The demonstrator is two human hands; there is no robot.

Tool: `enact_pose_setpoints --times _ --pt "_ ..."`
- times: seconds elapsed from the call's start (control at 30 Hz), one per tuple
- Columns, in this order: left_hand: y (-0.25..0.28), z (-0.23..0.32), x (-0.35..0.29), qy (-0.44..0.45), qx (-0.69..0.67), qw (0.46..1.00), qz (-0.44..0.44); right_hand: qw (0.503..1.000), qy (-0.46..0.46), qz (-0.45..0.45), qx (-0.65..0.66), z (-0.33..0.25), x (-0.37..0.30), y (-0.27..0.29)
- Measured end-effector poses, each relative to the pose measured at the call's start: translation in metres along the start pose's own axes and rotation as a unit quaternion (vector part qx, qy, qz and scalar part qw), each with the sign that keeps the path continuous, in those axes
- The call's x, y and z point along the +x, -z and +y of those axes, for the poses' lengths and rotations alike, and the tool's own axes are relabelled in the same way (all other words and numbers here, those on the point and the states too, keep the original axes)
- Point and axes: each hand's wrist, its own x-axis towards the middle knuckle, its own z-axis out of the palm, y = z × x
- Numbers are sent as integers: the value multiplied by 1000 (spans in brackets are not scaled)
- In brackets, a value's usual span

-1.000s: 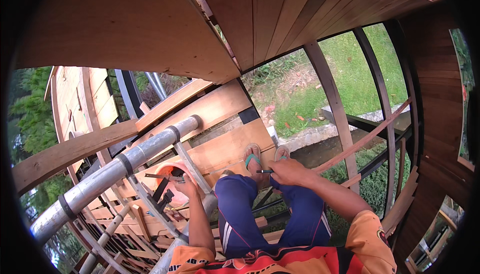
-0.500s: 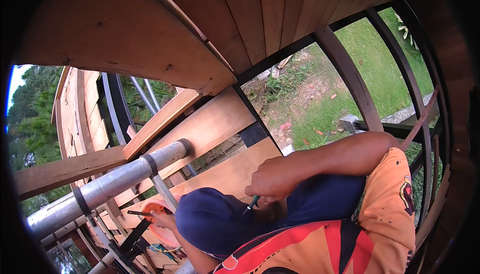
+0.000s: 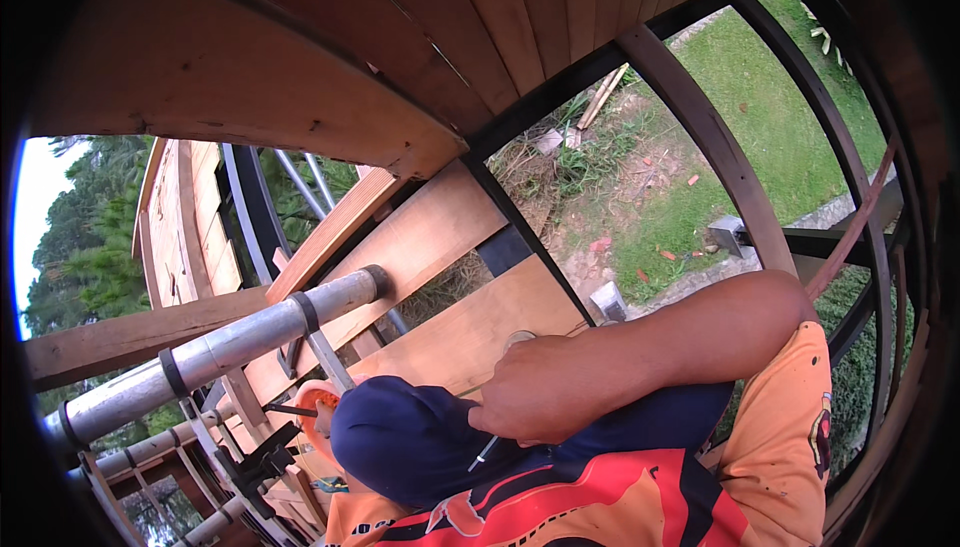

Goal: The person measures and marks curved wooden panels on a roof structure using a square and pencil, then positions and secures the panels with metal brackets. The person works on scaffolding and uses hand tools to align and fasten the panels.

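Observation:
My right hand [image 3: 530, 387] is closed over my navy-trousered lap, its back facing up. From under its fingers a screwdriver's [image 3: 484, 453] thin shaft points down and to the left; the handle is hidden in the hand. Beyond my raised left knee [image 3: 385, 437] my left hand [image 3: 326, 419] is almost wholly hidden, so its grip does not show. Beside it a dark narrow strip [image 3: 288, 409] sticks out in front of an orange bucket [image 3: 306, 425]. A small round pale thing [image 3: 519, 337] shows just past my right hand.
A metal scaffold pipe [image 3: 240, 342] with dark bands crosses on the left. Wooden boards [image 3: 450, 322] lie ahead; a heavy beam [image 3: 250, 77] and plank ceiling hang close overhead. Dark posts [image 3: 710, 137] stand on the right, with grass [image 3: 770, 97] far below.
My right hand has turned and lowered, covering the screwdriver's green handle. The left hand, seen before holding the dark strip, has slipped mostly behind my knee. The view has shifted slightly.

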Motion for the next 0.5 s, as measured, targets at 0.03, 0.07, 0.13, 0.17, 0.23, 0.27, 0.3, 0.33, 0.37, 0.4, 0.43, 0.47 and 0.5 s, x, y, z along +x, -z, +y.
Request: enact_pose_setpoints --times 0.03,0.07,0.13,0.17,0.23,0.27,0.3,0.33,0.37,0.4,0.43,0.47,0.5 --pt "-2 2 -4 -4 2 1000 -10 1000 1 21 9 -2 -5 -7" --pt "-6 4 -6 -9 3 1000 -22 1000 4 21 10 -1 -8 -10" --pt "-12 13 -10 -20 3 999 -46 1000 11 19 9 -1 -13 -16" --pt "-14 16 -12 -28 5 998 -52 1000 8 21 5 2 -13 -20" --pt "-19 24 -17 -37 9 997 -69 1000 1 25 -2 4 -13 -24" --pt "-22 29 -18 -41 11 996 -77 1000 -1 22 2 2 -12 -23" --pt "-24 33 -19 -45 11 995 -83 1000 -3 20 6 0 -11 -22" --pt "-26 35 -19 -47 12 995 -87 1000 -5 22 8 1 -10 -22" --pt "-28 36 -21 -51 13 994 -91 1000 0 25 5 2 -12 -22" --pt "-27 37 -23 -53 13 994 -94 1000 5 28 2 3 -15 -20" --pt "-26 37 -26 -52 17 994 -97 999 11 30 2 4 -18 -21" --pt "-27 37 -28 -54 19 993 -100 1000 -4 24 3 5 -22 -20" --pt "-28 38 -29 -56 22 993 -102 1000 -19 17 4 7 -26 -18"
